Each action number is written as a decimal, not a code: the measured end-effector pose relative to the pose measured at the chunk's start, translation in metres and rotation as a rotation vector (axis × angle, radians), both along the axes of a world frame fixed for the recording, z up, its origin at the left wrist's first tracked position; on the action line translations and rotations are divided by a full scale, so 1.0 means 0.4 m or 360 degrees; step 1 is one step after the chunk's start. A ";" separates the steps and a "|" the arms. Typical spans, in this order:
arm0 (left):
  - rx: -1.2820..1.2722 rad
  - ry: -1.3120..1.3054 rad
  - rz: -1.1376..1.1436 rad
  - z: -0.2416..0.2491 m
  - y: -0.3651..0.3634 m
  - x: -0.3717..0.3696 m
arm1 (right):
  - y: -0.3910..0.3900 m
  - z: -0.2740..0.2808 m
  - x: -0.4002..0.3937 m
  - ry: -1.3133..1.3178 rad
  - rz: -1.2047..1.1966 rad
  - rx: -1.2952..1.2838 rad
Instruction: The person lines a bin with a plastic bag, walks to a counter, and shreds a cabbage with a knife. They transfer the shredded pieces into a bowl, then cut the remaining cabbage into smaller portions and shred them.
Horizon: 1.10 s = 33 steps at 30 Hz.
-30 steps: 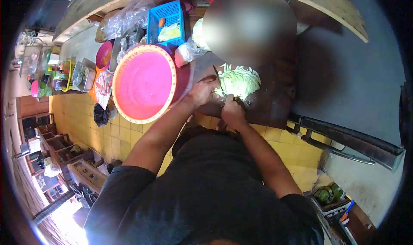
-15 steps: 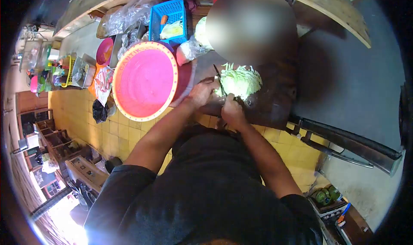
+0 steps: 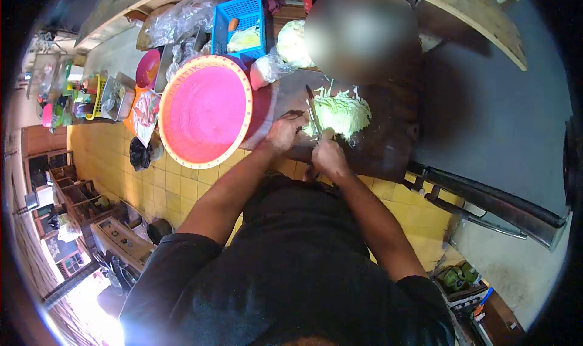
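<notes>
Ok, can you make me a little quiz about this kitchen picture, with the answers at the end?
1. Which hand is holding the knife?

2. True or false: the big pink basin is to the left of the cut cabbage.

3. What colour is the basket with the small orange thing in it?
A) Yellow
B) Blue
C) Green

Key: 1. The right hand. 2. True. 3. B.

pink basin (image 3: pixel 206 112), obstacle at left
</notes>
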State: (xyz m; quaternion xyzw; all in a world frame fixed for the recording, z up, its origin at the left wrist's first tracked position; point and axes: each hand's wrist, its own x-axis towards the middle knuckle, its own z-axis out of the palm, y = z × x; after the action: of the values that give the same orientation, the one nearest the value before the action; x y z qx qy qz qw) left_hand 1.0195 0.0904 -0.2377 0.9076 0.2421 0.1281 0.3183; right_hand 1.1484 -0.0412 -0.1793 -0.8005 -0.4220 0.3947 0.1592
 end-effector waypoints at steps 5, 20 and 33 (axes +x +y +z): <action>0.0052 -0.0018 0.0033 -0.002 -0.009 -0.001 | -0.050 -0.067 -0.020 -0.0052 0.0114 -0.0140; 0.0180 0.0038 -0.0138 0.046 -0.013 0.043 | -0.053 -0.049 0.034 0.0056 0.0060 -0.0162; 0.0280 0.0261 -0.0135 0.077 -0.011 0.057 | -0.068 -0.016 0.030 -0.0017 0.0062 -0.0038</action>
State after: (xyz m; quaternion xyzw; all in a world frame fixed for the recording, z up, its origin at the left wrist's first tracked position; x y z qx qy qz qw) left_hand 1.0423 0.0859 -0.2070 0.9488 0.2166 0.0606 0.2218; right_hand 1.1604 -0.0686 -0.1856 -0.7962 -0.4335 0.3984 0.1396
